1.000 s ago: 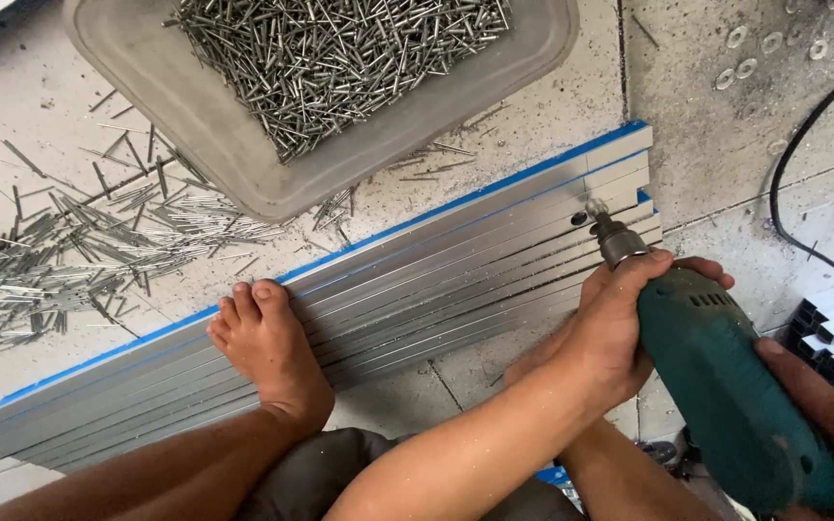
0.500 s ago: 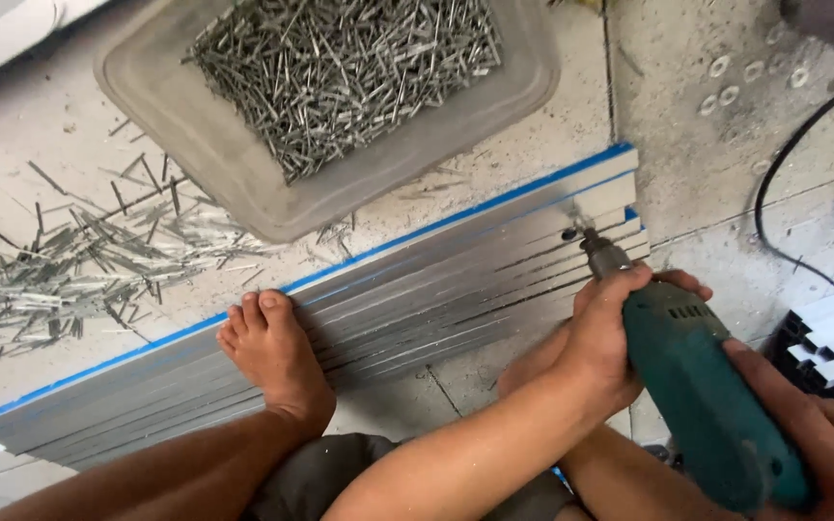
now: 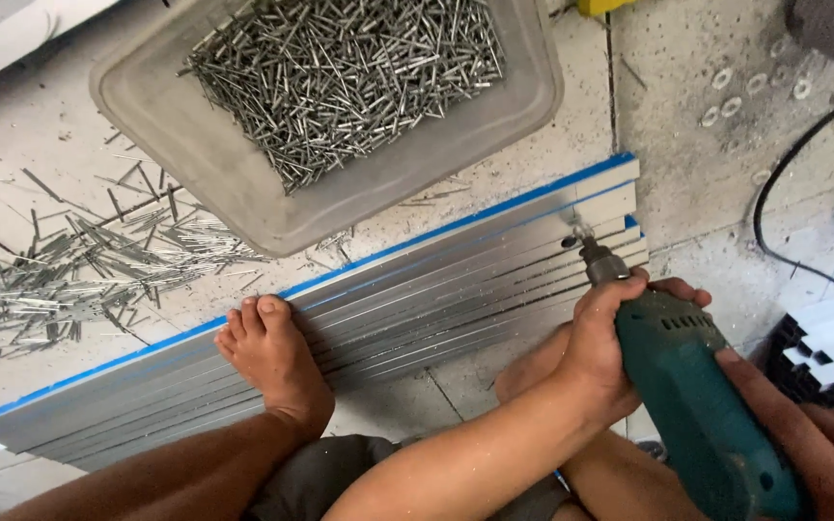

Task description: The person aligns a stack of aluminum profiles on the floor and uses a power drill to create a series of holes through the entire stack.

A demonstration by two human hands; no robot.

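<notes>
Drill (image 3: 697, 405), teal, gripped by both hands: left hand (image 3: 610, 347) with fingers wrapped around its front, right hand (image 3: 803, 434) closed on its rear. Bit tip meets the aluminium strips (image 3: 417, 299) near their right end. Bare foot (image 3: 272, 362) rests on the strips. Tray of rivets (image 3: 340, 87) lies beyond the strips.

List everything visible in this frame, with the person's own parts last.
drill: one, teal, lower right, bit tip on the panel
metal panel: one long grey ribbed strip with blue edge, lying on the floor
tray: one, grey plastic, top centre, full of rivets
rivets: many, silver, in the tray
loose pins: many, silver, scattered on the floor at left
cable: one, black, right
washers: several, pale, floor upper right
foot: one, bare, pressing on the panel
left hand: grips the drill's front
right hand: holds the drill's rear
</notes>
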